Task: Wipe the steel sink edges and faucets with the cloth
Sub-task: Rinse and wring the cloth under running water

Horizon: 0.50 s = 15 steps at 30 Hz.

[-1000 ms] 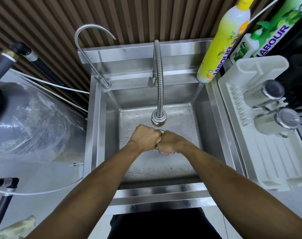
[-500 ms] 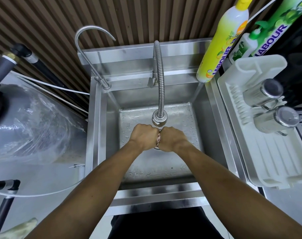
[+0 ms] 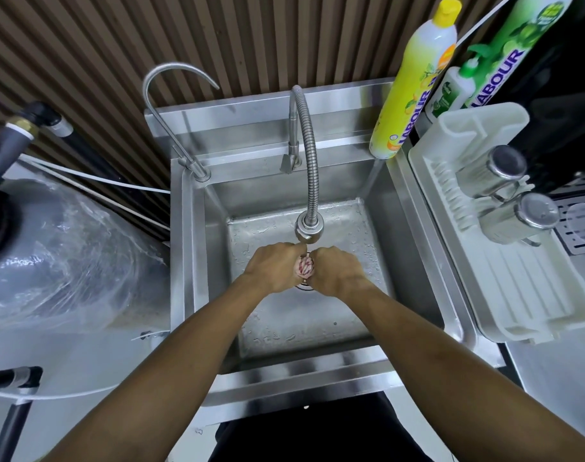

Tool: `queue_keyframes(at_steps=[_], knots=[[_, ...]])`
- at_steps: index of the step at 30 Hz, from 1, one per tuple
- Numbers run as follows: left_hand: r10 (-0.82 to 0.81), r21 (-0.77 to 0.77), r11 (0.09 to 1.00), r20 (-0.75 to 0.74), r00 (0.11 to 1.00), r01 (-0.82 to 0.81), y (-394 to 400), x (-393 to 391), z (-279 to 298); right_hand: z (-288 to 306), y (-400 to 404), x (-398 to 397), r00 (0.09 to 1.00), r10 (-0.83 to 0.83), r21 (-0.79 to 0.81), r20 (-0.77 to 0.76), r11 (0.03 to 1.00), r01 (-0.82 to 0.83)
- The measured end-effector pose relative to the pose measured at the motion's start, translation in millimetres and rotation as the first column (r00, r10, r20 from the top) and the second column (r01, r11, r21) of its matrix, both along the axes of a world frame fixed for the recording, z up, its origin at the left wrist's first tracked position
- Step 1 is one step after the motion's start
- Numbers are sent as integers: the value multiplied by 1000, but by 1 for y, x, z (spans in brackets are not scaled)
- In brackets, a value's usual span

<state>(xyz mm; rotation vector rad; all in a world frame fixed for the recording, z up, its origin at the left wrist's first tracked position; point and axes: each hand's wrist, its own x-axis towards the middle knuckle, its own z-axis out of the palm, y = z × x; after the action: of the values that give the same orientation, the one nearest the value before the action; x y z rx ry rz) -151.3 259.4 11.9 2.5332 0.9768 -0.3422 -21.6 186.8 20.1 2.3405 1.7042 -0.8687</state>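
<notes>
Wringing: both fists are clenched on a small balled cloth (image 3: 305,265) over the sink (image 3: 414,235), low above the basin and just in front of the spray head.
Left hand: the left hand (image 3: 273,266) is curled tight round the cloth's left end, knuckles up.
Right hand: the right hand (image 3: 336,270) is curled tight round the right end, thumb side facing the other fist.
Cloth position: it sits squeezed between the two fists, with only a pale, red-striped bulge showing in the gap; the rest is hidden inside the palms.
Why there: holding it over the drain (image 3: 304,287) lets any squeezed-out water fall into the wet basin and not on the rim; this is my reading of the pose.
Hose faucet: the flexible faucet (image 3: 313,168) arches from the back ledge and ends just behind the fists; I cannot tell whether water is running.
Thin faucet: the gooseneck faucet (image 3: 171,105) stands at the back left corner, well apart from the hands.
Bottle: a yellow soap bottle (image 3: 414,81) leans at the back right corner of the rim.
Rack: a white dish rack (image 3: 518,295) lies just right of the sink.
Stage: likely preparation, as neither fist is on an edge or a faucet.
</notes>
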Motion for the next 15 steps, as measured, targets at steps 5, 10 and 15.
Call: queue_keyframes(at_steps=[5, 10, 15], knots=[[41, -58, 998, 56, 998, -37, -1, -20, 2, -5, -23, -2, 920, -238, -7, -313, 969, 248], [90, -311, 948, 32, 995, -76, -13, -28, -6, -1, -67, 3, 721, -459, -50, -520, 858, 511], [233, -530, 838, 132, 963, -130, -44, -5, -11, 5, -122, 12, 529, -607, -42, -593, 679, 733]])
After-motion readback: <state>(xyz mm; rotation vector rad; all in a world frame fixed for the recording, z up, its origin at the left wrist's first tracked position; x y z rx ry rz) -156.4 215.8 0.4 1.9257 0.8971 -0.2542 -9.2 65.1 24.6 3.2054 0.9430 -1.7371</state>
